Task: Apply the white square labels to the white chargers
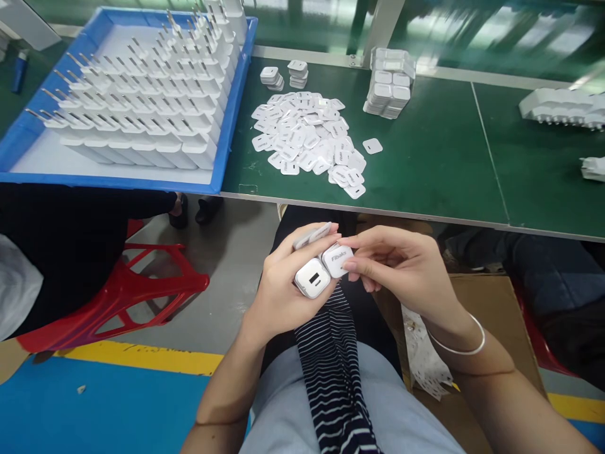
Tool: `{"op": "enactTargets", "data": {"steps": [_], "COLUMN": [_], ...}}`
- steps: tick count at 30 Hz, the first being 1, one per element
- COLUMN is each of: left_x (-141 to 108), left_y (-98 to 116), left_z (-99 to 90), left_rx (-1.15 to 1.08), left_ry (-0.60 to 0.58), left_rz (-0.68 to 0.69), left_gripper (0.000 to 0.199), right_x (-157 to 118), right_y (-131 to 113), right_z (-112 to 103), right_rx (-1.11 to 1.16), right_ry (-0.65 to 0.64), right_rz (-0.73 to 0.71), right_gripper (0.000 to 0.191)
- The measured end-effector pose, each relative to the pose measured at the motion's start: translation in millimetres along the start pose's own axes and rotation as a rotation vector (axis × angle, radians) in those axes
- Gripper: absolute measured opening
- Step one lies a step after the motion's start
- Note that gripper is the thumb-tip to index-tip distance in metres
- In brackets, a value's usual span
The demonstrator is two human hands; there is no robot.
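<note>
In front of my lap, my left hand [278, 287] is closed around a white charger [312, 278], whose end face shows a dark slot. Right beside it is a white cover plate [339, 259] printed "Fibaks", at the end of what looks like a second charger, mostly hidden. Several more white plates [312, 234] stick up between my left fingers. My right hand [401, 261] pinches the printed plate at its right edge between thumb and fingers. On the green bench ahead lies a loose heap of similar cover plates [307, 135].
A blue tray [222, 145] holds rows of white chargers with metal pins up. Small plate stacks [297, 74] and a taller stack [387, 94] stand behind the heap. More white parts [562, 107] lie right. A red stool [161, 284], seated people and a cardboard box [491, 309] flank me.
</note>
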State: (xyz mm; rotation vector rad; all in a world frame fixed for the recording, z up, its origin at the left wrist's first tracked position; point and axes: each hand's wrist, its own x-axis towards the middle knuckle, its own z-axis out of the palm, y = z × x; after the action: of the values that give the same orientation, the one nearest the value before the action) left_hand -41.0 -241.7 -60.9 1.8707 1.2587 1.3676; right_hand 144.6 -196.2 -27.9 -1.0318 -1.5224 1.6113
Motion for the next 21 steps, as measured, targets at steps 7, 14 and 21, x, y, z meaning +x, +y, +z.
{"op": "enactTargets", "data": {"steps": [7,14,21], "left_x": [-1.0,0.1,0.3], "left_y": [-0.8,0.8,0.3], "left_z": [-0.2,-1.2,-1.9], "left_rx": [0.036,0.080,0.099], "left_ry": [-0.016,-0.046,-0.060], "left_rz": [-0.001,0.024,0.053], "left_gripper": [0.048,0.047,0.048], "right_x": [-0.6,1.1,4.0], "right_y": [0.0,-2.7,-3.1], "right_z": [-1.1,-2.9,-5.4], "right_rx": [-0.054,-0.045,-0.015], "right_ry": [-0.012,-0.021,-0.061], "right_rz": [0.017,0.064,0.143], "right_gripper": [0.027,0.028,0.046]}}
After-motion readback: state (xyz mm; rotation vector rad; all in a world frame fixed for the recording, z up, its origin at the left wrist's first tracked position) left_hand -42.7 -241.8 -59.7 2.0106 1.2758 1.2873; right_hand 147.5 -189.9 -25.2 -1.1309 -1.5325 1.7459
